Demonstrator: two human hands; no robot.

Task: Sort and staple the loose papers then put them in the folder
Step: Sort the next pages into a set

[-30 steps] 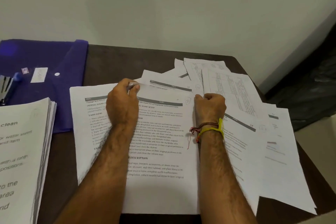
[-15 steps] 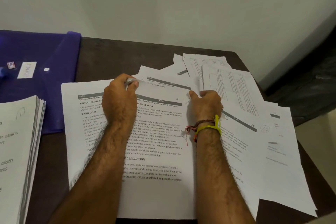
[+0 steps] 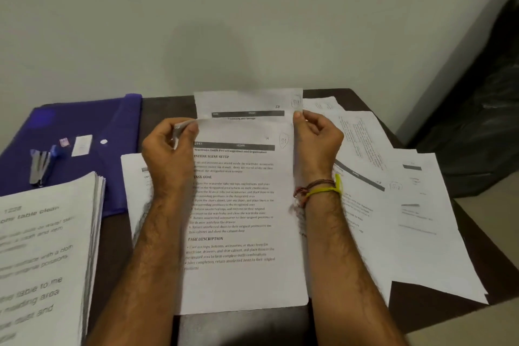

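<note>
Both hands pinch the sheets' top corners, left hand (image 3: 168,146) and right hand (image 3: 317,140), sheets (image 3: 238,205) spanning between them.

A single head-worn view is being given, looking forward and steeply down over both forearms onto the dark brown wooden bench (image 3: 165,109). The bench is being seen from close above its near edge, and the plain pale wall (image 3: 252,22) is being faced beyond it.
</note>
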